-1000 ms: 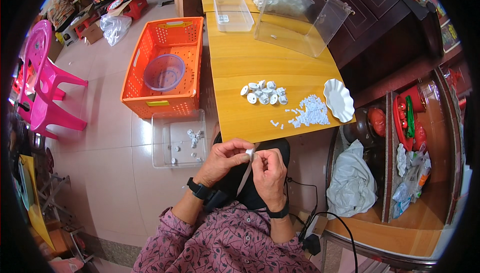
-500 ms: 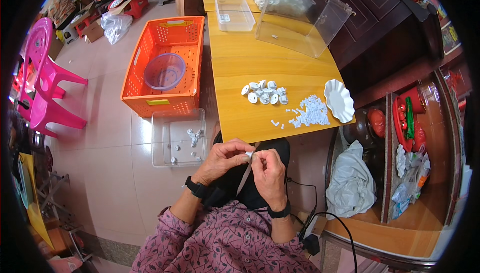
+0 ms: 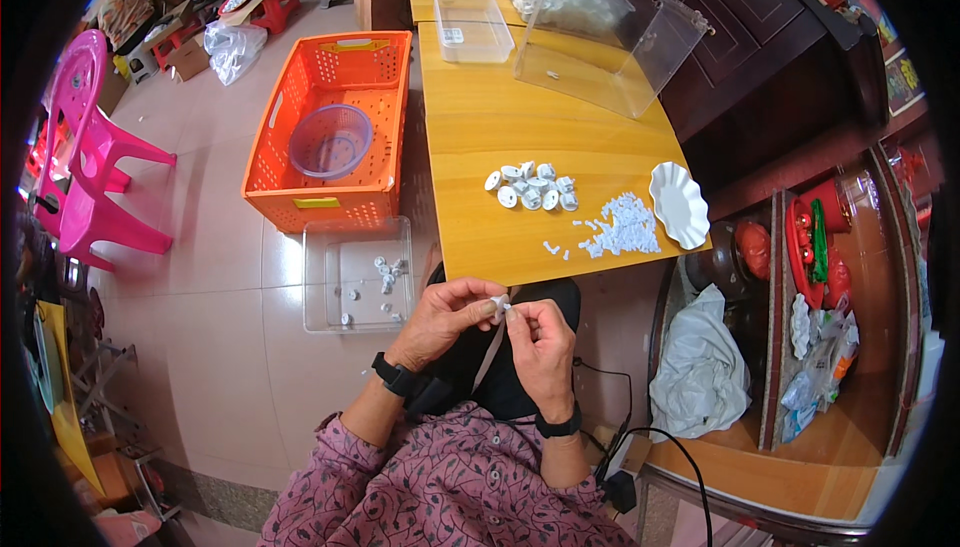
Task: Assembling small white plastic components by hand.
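Two hands, my left hand (image 3: 447,321) and right hand (image 3: 541,340), pinch one small white plastic piece (image 3: 499,305) between their fingertips (which hide much of it), just off the near edge of the yellow wooden table (image 3: 482,241). Round white plastic caps (image 3: 537,185) lie heaped there, tiny white plastic pegs (image 3: 624,229) nearer the right corner.

A small white part (image 3: 498,308) is held between the left fingers (image 3: 476,314) and right fingers (image 3: 519,329).
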`<state>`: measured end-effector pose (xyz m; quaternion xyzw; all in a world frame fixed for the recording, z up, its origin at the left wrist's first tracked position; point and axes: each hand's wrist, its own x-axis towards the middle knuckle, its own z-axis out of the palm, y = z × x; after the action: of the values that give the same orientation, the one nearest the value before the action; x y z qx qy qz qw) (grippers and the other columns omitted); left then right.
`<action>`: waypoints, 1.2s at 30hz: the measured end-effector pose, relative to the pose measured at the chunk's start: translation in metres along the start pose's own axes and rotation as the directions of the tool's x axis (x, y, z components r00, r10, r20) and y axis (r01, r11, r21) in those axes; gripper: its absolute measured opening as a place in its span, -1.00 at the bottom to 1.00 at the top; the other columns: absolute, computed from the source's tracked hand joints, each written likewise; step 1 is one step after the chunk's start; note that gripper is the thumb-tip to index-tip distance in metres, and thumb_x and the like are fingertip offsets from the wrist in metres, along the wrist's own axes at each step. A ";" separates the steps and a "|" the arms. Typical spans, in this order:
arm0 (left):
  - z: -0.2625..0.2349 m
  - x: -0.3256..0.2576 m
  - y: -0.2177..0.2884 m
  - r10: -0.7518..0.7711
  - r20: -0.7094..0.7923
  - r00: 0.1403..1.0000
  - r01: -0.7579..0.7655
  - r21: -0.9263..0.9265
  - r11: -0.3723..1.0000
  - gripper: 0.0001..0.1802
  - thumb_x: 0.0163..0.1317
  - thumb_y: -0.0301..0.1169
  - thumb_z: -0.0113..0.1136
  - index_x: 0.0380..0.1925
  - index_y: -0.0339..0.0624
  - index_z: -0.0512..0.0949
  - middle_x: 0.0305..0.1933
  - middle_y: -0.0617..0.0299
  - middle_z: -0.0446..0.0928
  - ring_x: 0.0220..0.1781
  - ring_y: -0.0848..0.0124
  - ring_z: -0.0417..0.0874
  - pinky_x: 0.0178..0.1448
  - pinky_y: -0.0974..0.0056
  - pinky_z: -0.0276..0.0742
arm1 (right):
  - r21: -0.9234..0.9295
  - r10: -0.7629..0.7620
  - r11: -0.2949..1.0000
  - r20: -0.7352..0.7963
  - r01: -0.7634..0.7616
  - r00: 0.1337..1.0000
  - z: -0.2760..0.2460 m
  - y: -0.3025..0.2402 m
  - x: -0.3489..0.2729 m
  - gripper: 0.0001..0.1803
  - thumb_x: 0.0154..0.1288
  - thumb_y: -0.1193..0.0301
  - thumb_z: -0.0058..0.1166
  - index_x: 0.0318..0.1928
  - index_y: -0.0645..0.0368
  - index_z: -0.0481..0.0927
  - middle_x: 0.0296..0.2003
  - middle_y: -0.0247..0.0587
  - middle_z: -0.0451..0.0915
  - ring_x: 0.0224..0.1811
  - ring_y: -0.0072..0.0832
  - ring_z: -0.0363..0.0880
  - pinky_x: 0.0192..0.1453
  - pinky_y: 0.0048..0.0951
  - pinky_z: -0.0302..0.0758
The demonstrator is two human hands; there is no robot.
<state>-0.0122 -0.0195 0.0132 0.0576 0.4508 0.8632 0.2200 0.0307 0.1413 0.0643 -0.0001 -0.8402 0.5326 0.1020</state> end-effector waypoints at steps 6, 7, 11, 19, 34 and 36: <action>0.002 0.000 0.002 0.001 0.015 1.000 -0.002 0.022 1.000 -0.76 0.35 -0.43 0.27 -0.03 -0.27 0.64 -0.16 0.30 0.67 -0.23 0.58 0.61 -0.08 0.46 0.58 | -0.060 -0.069 0.996 0.001 0.069 0.998 0.001 0.001 0.002 -0.90 0.34 0.55 0.15 -0.27 0.29 0.49 -0.38 -0.13 0.51 -0.46 -0.38 0.55 -0.39 -0.40 0.48; 0.002 0.000 0.002 0.001 0.014 1.000 -0.001 0.022 1.000 -0.76 0.35 -0.43 0.27 -0.03 -0.27 0.64 -0.16 0.30 0.67 -0.23 0.58 0.61 -0.08 0.46 0.58 | -0.059 -0.069 0.996 0.001 0.069 0.998 0.001 0.000 0.002 -0.90 0.34 0.55 0.15 -0.27 0.29 0.49 -0.38 -0.13 0.51 -0.46 -0.38 0.55 -0.39 -0.40 0.48; 0.003 -0.001 0.004 0.003 0.025 1.000 -0.005 0.069 0.998 -0.78 0.35 -0.50 0.25 -0.04 -0.33 0.64 -0.16 0.23 0.66 -0.24 0.54 0.62 -0.08 0.44 0.60 | -0.105 -0.139 0.985 0.001 0.139 0.990 0.003 0.003 0.001 -0.91 0.33 0.57 0.12 -0.27 0.28 0.46 -0.38 -0.08 0.48 -0.44 -0.25 0.53 -0.38 -0.32 0.47; 0.002 0.000 0.002 -0.008 0.041 0.999 0.007 0.021 1.000 -0.76 0.36 -0.48 0.24 -0.03 -0.35 0.63 -0.19 0.23 0.65 -0.24 0.54 0.62 -0.09 0.44 0.59 | 0.142 0.047 0.988 0.045 -0.053 0.998 0.003 0.014 -0.001 -0.89 0.41 0.49 0.12 -0.26 0.28 0.50 -0.43 -0.26 0.54 -0.45 -0.55 0.50 -0.38 -0.49 0.45; -0.005 -0.003 0.002 0.002 0.018 1.000 -0.003 0.065 0.998 -0.77 0.36 -0.47 0.23 -0.03 -0.34 0.62 -0.17 0.24 0.65 -0.23 0.53 0.61 -0.08 0.44 0.58 | 0.188 0.109 0.975 0.047 -0.116 0.993 0.015 0.018 0.001 -0.88 0.45 0.45 0.12 -0.21 0.26 0.54 -0.44 -0.42 0.55 -0.44 -0.76 0.43 -0.35 -0.66 0.42; -0.008 -0.006 0.005 0.012 -0.019 1.000 -0.011 0.087 0.996 -0.77 0.36 -0.47 0.24 -0.03 -0.32 0.62 -0.16 0.25 0.65 -0.23 0.53 0.62 -0.09 0.44 0.58 | 0.167 0.091 0.981 0.057 -0.099 0.994 0.018 0.017 0.003 -0.88 0.43 0.47 0.13 -0.22 0.28 0.54 -0.41 -0.32 0.60 -0.42 -0.68 0.52 -0.34 -0.58 0.48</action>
<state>-0.0109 -0.0306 0.0133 0.0612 0.4899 0.8444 0.2078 0.0224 0.1325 0.0424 -0.0184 -0.7930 0.6065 0.0553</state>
